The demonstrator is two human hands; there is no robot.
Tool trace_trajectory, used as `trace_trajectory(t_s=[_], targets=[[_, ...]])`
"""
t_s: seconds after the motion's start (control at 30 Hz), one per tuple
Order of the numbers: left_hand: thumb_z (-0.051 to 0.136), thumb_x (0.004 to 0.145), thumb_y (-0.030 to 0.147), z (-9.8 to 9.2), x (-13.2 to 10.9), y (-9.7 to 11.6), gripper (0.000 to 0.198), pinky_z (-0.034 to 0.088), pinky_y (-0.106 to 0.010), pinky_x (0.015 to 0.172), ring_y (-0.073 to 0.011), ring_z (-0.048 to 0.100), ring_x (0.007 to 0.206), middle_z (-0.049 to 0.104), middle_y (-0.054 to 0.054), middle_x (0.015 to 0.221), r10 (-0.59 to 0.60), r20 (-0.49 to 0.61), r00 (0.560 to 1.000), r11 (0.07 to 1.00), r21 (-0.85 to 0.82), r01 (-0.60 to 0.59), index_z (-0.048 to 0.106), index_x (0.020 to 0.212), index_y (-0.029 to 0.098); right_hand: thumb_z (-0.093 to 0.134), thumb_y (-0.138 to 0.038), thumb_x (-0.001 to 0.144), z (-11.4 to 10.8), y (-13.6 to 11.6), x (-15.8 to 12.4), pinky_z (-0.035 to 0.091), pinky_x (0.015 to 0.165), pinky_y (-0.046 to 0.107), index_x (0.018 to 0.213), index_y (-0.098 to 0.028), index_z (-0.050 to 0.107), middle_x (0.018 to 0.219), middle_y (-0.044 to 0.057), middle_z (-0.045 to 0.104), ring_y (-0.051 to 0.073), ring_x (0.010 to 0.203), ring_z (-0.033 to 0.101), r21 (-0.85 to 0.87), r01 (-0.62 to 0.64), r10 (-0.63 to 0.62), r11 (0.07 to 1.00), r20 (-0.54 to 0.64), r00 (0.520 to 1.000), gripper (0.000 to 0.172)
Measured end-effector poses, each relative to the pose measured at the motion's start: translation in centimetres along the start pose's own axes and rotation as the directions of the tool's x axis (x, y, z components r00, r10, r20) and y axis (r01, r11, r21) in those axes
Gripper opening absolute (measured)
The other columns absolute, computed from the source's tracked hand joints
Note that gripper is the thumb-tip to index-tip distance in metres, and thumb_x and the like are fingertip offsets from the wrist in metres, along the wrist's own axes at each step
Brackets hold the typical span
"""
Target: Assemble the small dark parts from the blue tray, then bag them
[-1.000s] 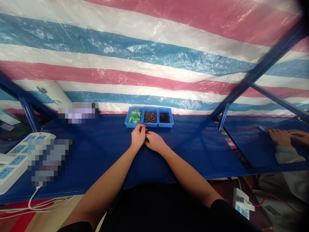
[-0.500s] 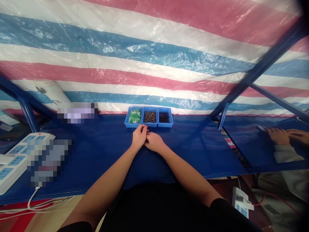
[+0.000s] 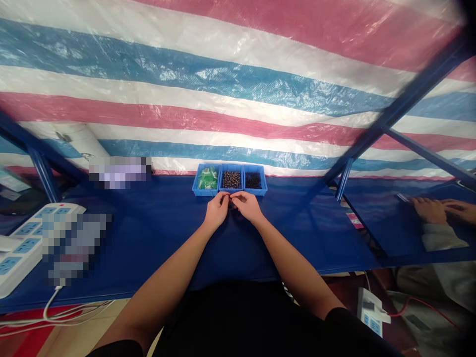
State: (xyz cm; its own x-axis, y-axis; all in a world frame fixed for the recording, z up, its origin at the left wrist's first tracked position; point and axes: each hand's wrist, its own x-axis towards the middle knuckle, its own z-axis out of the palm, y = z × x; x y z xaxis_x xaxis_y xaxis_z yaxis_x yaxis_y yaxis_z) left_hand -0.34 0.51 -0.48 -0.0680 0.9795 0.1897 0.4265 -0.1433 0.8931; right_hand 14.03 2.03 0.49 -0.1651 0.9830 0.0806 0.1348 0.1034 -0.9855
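1. Left hand (image 3: 216, 209) and right hand (image 3: 248, 207) close together, fingertips almost meeting; anything pinched too small to tell.
2. Blue table cover (image 3: 156, 223) extends well past both hands, near edge under forearms.
3. Row of three blue trays (image 3: 256, 192) just ahead of fingers, long axis left-right: green packets (image 3: 207, 177), brown beads (image 3: 231, 179), dark beads (image 3: 253, 180).

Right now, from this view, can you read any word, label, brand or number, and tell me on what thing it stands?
No word, brand or number is readable.
Blue bins: no readable label.
Power strip: no readable text.
Smaller power strip: any marks are too small to read.
Pixelated patches: too blurred to read.
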Motion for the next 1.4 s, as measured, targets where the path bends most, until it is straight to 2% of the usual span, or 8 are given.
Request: trace_trajectory(t_s=[0.1, 0.2, 0.43, 0.6, 0.7, 0.97, 1.13, 1.4], targets=[[0.046, 0.091, 0.038, 0.1, 0.0, -0.1, 0.025, 0.049, -0.027, 0.073, -0.0164, 0.065, 0.078, 0.070, 0.000, 0.085, 0.015, 0.027, 1.000, 1.000, 0.005, -0.016, 0.064, 0.097, 0.023, 0.058, -0.027, 0.076, 0.1, -0.1, 0.3, 0.044, 0.050, 0.021, 0.089, -0.015, 0.069, 0.077, 0.003, 0.068, 0.011, 0.057, 0.059, 0.167, -0.081, 0.082, 0.983, 0.002, 0.997, 0.020], [0.046, 0.091, 0.039, 0.1, -0.1, -0.1, 0.025, 0.048, -0.027, 0.073, -0.0156, 0.064, 0.076, 0.069, 0.000, 0.084, 0.019, 0.024, 1.000, 1.000, 0.007, -0.019, 0.064, 0.094, 0.022, 0.060, -0.028, 0.076, 0.2, 0.0, 0.4, 0.044, 0.049, 0.021, 0.089, -0.015, 0.069, 0.073, 0.002, 0.067, 0.011, 0.057, 0.059, 0.218, -0.095, 0.097, 0.971, 0.002, 0.995, 0.021], [0.049, 0.089, 0.043, -0.2, -0.3, 0.7, 0.026, 0.048, -0.026, 0.070, -0.0143, 0.062, 0.070, 0.068, 0.000, 0.081, 0.049, 0.017, 0.999, 0.998, 0.026, -0.049, 0.063, 0.094, 0.021, 0.060, -0.035, 0.080, 0.0, 0.3, 0.4, 0.048, 0.052, 0.022, 0.097, -0.017, 0.069, 0.078, 0.003, 0.068, 0.012, 0.061, 0.061, 0.150, -0.034, 0.034, 0.988, 0.001, 0.999, 0.026], [0.046, 0.092, 0.043, -0.4, -0.3, 0.8, 0.027, 0.046, -0.026, 0.071, -0.0150, 0.061, 0.072, 0.067, 0.000, 0.081, 0.097, -0.007, 0.995, 0.992, 0.080, -0.096, 0.063, 0.091, 0.022, 0.063, -0.033, 0.080, -0.2, 0.9, 0.4, 0.054, 0.073, 0.028, 0.099, -0.018, 0.070, 0.088, 0.004, 0.071, 0.014, 0.074, 0.065, -0.021, 0.101, -0.101, 0.995, -0.040, 0.994, 0.025], [0.043, 0.093, 0.044, -0.4, -0.3, 0.8, 0.030, 0.046, -0.025, 0.071, -0.0150, 0.061, 0.072, 0.067, 0.000, 0.080, 0.101, 0.002, 0.995, 0.990, 0.094, -0.101, 0.062, 0.089, 0.021, 0.063, -0.032, 0.080, -0.2, 1.0, 0.4, 0.055, 0.076, 0.030, 0.098, -0.018, 0.070, 0.090, 0.005, 0.072, 0.015, 0.077, 0.066, -0.037, 0.117, -0.118, 0.992, -0.041, 0.992, 0.024], [0.050, 0.090, 0.040, -0.4, -0.5, 1.3, 0.025, 0.049, -0.026, 0.072, -0.0157, 0.065, 0.079, 0.070, -0.001, 0.091, 0.125, -0.018, 0.992, 0.992, 0.014, -0.125, 0.060, 0.104, 0.022, 0.064, -0.036, 0.079, -0.3, 0.4, 0.4, 0.055, 0.064, 0.027, 0.099, -0.017, 0.070, 0.084, 0.005, 0.071, 0.014, 0.066, 0.064, 0.092, 0.046, -0.043, 0.995, -0.034, 0.998, 0.029], [0.049, 0.090, 0.040, -0.3, -0.5, 1.4, 0.025, 0.050, -0.027, 0.076, -0.0163, 0.065, 0.081, 0.070, -0.003, 0.094, 0.143, -0.026, 0.989, 0.990, 0.017, -0.142, 0.062, 0.101, 0.022, 0.066, -0.039, 0.078, -0.3, 0.2, 0.4, 0.053, 0.058, 0.025, 0.099, -0.016, 0.071, 0.082, 0.005, 0.071, 0.013, 0.063, 0.063, 0.123, 0.010, -0.007, 0.992, -0.025, 1.000, 0.031], [0.046, 0.092, 0.041, -0.4, -0.5, 1.4, 0.025, 0.049, -0.026, 0.074, -0.0147, 0.063, 0.076, 0.069, -0.001, 0.089, 0.165, -0.005, 0.986, 0.986, 0.041, -0.164, 0.063, 0.093, 0.022, 0.066, -0.040, 0.078, -0.3, 0.3, 0.4, 0.053, 0.059, 0.025, 0.099, -0.017, 0.070, 0.079, 0.004, 0.070, 0.014, 0.063, 0.063, 0.137, 0.034, -0.032, 0.990, -0.013, 0.999, 0.031]])
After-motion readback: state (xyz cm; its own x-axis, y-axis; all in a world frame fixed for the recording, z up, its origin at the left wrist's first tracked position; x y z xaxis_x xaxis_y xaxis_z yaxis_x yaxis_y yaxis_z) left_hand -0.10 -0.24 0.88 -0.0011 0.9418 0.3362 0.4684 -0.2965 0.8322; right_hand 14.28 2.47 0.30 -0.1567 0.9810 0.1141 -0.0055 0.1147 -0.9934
